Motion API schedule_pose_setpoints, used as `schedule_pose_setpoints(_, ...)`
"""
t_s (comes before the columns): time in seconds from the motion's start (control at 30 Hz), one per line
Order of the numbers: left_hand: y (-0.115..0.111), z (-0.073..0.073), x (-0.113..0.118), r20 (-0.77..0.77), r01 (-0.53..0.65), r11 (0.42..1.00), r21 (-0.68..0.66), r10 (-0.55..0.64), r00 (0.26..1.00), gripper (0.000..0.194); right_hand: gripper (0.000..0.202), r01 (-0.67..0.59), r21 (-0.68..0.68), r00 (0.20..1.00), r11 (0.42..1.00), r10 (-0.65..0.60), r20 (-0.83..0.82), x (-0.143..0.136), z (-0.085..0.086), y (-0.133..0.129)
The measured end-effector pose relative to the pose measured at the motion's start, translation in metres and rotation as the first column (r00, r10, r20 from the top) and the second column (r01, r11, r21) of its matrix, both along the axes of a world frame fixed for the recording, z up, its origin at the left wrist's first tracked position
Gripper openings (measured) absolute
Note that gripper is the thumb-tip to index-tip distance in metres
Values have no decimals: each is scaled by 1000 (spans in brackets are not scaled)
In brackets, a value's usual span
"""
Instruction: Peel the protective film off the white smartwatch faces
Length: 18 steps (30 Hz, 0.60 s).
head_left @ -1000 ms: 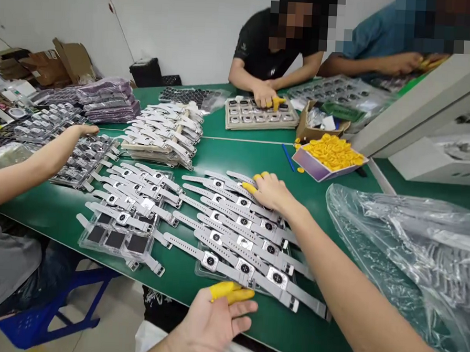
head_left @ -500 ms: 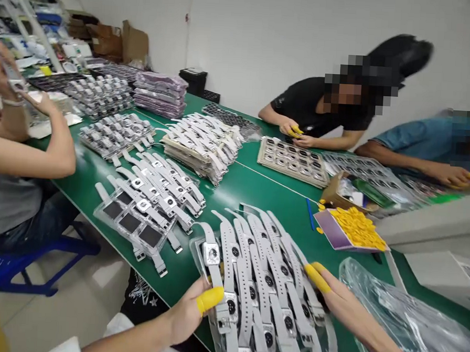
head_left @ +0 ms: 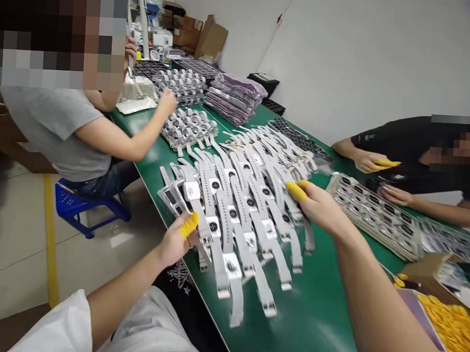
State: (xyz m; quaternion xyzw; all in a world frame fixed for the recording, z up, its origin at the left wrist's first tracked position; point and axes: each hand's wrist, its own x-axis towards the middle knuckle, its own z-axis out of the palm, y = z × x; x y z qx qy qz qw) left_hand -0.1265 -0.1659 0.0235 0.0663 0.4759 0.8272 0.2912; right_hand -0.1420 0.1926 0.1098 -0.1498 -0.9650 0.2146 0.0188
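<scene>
My left hand [head_left: 176,240] and my right hand [head_left: 318,204] grip opposite edges of a clear tray, mostly hidden under rows of smartwatches [head_left: 233,213]. Their pale grey straps overlap and hang past the near edge. Yellow finger cots [head_left: 190,225] cover a digit on my left hand, and at least one on my right. I hold the load over the table's left part. It overlaps another tray of watches [head_left: 171,193] behind it, most of which is hidden; whether they touch I cannot tell.
Behind lie more strapped watches [head_left: 295,153], a filled tray [head_left: 188,126] and stacked purple-wrapped packs [head_left: 237,100]. Rightward are a tray of watch bodies [head_left: 375,215] and a box of yellow finger cots [head_left: 451,326]. One person sits left on a blue stool [head_left: 87,205]; another works across the green table [head_left: 322,306].
Both my hands have carried the loaded tray forward and left along the table, towards the other strapped watches. The view has turned left, bringing the seated person further into sight.
</scene>
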Motion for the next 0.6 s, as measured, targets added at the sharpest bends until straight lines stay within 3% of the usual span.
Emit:
schedule_pose_setpoints(0.1, -17, 0, -37, -26, -29, 980, -195, 25, 999, 69, 31, -100, 33, 993, 994, 97, 62, -62, -24, -11)
schedule_pose_setpoints(0.23, -38, -12, -65, -11, 107, 834, -541, -134, 991, 64, 34, -177, 96, 980, 979, 167, 107, -101, -54, -22)
schedule_pose_setpoints(0.3, -43, -23, -70, -5, 131, 774, -619, -171, 985, 64, 35, -213, 104, 973, 972, 201, 112, -106, -66, -27)
schedule_pose_setpoints(0.47, -51, -47, -73, -38, 80, 689, -720, -153, 987, 48, 35, -301, 149, 950, 942, 282, 134, -98, -85, -37)
schedule_pose_setpoints(0.53, -58, -46, -72, -27, 92, 647, -757, -172, 985, 42, 37, -322, 168, 943, 932, 301, 141, -88, -86, -33)
schedule_pose_setpoints(0.6, -65, -37, -65, 0, 138, 608, -782, -222, 975, 43, 38, -335, 205, 939, 920, 309, 150, -71, -84, -23)
